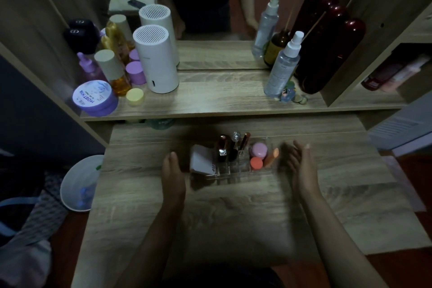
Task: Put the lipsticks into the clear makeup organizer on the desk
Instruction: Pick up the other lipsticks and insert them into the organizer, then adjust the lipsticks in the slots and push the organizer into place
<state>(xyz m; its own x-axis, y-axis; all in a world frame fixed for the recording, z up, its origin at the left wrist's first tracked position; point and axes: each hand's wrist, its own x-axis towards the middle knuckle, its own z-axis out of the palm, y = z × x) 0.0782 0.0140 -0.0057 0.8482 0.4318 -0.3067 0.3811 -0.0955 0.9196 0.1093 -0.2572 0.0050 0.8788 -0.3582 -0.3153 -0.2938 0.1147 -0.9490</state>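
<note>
Clear makeup organizer point(230, 172) is seen on the desk point(233, 217), between left hand point(173, 174) and right hand point(301, 166); fingers of both apart, nothing held. Lipsticks point(222, 147) stand upright in its slots just beyond the fingertips. Judged light, rigid, slippery (thin acrylic); best gripped by the end walls.
</note>
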